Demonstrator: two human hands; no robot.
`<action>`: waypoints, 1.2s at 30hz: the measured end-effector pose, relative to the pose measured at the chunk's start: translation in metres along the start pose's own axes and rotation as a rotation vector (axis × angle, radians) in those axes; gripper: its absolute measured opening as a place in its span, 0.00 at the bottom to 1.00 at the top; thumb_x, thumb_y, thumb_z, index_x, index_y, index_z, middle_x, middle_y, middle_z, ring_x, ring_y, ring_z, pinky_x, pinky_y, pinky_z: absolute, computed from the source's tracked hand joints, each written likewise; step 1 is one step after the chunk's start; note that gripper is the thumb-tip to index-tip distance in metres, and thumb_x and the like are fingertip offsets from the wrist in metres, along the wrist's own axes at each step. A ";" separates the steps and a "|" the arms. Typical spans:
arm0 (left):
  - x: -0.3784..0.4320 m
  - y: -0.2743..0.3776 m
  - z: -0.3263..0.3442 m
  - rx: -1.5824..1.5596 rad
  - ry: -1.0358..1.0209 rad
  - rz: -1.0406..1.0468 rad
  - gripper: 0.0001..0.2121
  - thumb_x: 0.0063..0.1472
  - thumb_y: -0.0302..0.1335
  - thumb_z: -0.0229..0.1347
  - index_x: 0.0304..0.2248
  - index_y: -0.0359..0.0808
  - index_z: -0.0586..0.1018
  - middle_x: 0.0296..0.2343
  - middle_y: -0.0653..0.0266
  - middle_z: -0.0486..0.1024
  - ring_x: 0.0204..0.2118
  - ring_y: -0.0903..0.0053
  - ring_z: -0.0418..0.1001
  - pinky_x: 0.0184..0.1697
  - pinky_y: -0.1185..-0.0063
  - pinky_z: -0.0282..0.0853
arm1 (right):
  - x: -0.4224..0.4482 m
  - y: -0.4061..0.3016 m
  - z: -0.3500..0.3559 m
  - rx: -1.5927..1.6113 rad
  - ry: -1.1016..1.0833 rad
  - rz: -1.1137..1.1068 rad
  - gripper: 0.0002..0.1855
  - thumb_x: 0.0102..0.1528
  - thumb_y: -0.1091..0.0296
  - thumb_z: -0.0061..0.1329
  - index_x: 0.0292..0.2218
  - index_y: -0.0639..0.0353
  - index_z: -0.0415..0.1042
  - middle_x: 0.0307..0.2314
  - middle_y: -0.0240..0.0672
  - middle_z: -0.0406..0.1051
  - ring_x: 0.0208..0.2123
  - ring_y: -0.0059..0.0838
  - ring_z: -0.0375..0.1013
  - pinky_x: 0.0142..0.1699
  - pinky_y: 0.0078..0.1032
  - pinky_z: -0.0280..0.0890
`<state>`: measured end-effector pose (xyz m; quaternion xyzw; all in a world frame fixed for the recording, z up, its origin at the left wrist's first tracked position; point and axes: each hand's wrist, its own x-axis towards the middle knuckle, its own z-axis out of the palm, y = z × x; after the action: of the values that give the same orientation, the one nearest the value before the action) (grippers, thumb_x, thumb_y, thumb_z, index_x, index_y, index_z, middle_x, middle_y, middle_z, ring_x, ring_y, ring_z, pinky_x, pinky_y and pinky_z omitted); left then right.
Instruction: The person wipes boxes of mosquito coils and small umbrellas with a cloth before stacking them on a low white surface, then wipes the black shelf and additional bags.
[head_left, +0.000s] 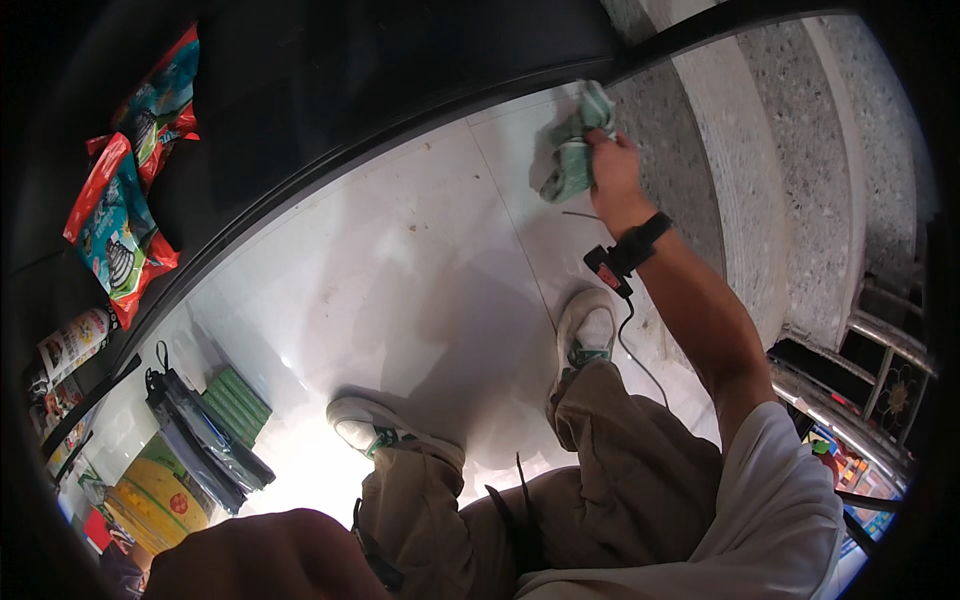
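My right hand (619, 176) grips a folded green cloth (576, 161) near the foot of the dark vertical surface, low over the pale tiled floor (420, 262). A black strap with a small device (626, 259) and a thin cable is round my right wrist. My left hand (266, 559) is close to the camera at the bottom edge, its back showing and its fingers hidden, so what it holds cannot be seen. My two light shoes (589, 330) with green laces stand apart on the floor.
Red and teal printed packets (120, 232) lie on the black surface (315, 60) at the left. Below them are a printed can (75, 345), folded dark umbrellas (202, 431), a green box (236, 405) and a yellow package (161, 499). Speckled stone steps (795, 172) rise at the right.
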<state>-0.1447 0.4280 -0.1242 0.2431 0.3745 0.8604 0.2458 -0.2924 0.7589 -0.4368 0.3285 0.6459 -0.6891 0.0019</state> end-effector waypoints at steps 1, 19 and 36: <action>0.000 0.002 0.001 0.010 0.005 0.000 0.05 0.60 0.35 0.63 0.36 0.53 0.83 0.39 0.77 0.75 0.22 0.83 0.72 0.26 0.83 0.64 | 0.005 -0.006 -0.001 0.005 -0.006 -0.001 0.13 0.60 0.73 0.46 0.45 0.70 0.73 0.38 0.40 0.75 0.37 0.32 0.76 0.42 0.31 0.72; -0.035 -0.094 -0.070 -0.211 0.759 0.258 0.07 0.66 0.21 0.54 0.37 0.43 0.69 0.29 0.75 0.65 0.18 0.90 0.60 0.22 0.87 0.55 | 0.012 -0.037 0.025 0.370 -0.113 0.325 0.09 0.61 0.72 0.44 0.40 0.67 0.71 0.36 0.42 0.73 0.41 0.39 0.75 0.47 0.31 0.72; -0.174 -0.189 -0.239 -0.224 1.521 0.131 0.09 0.64 0.34 0.62 0.42 0.44 0.80 0.35 0.81 0.79 0.33 0.91 0.75 0.32 0.90 0.66 | -0.029 -0.013 0.079 0.220 -0.327 0.319 0.13 0.67 0.66 0.38 0.43 0.66 0.70 0.38 0.41 0.74 0.41 0.37 0.76 0.48 0.35 0.73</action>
<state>-0.1104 0.3102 -0.4528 -0.4197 0.3360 0.8363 -0.1077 -0.3107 0.6785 -0.4158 0.3084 0.4981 -0.7904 0.1793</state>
